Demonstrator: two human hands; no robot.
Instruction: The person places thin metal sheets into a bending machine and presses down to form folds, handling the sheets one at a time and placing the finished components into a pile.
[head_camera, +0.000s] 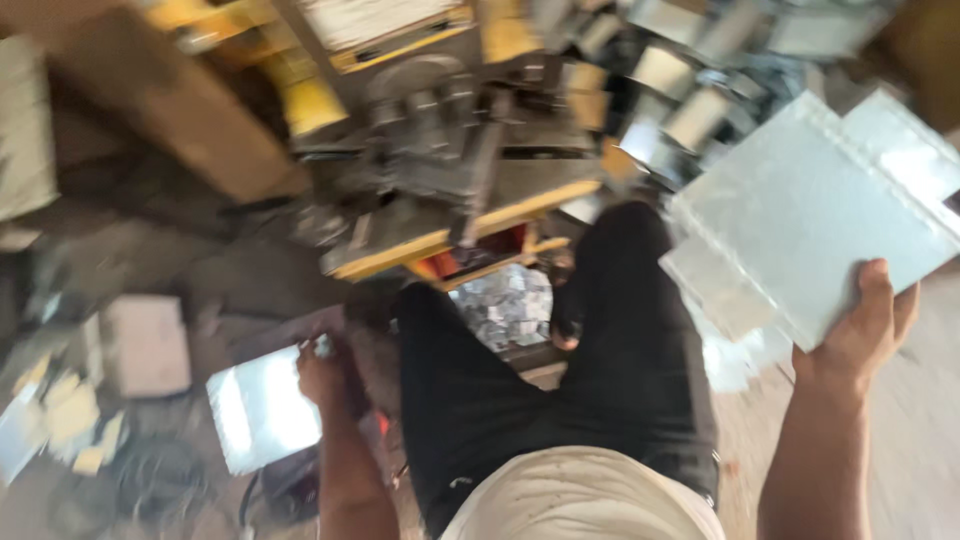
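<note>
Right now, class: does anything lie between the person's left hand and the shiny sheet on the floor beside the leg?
Nothing visible does. The left hand already touches the near edge of the shiny sheet. The right hand separately holds a stack of pale sheets, raised off to the side.

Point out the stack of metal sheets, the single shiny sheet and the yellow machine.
Stack of metal sheets (800, 215), head view, middle of the top sheet.
Single shiny sheet (262, 410), head view, its bright centre.
Yellow machine (440, 130), head view, its grey middle part.
</note>
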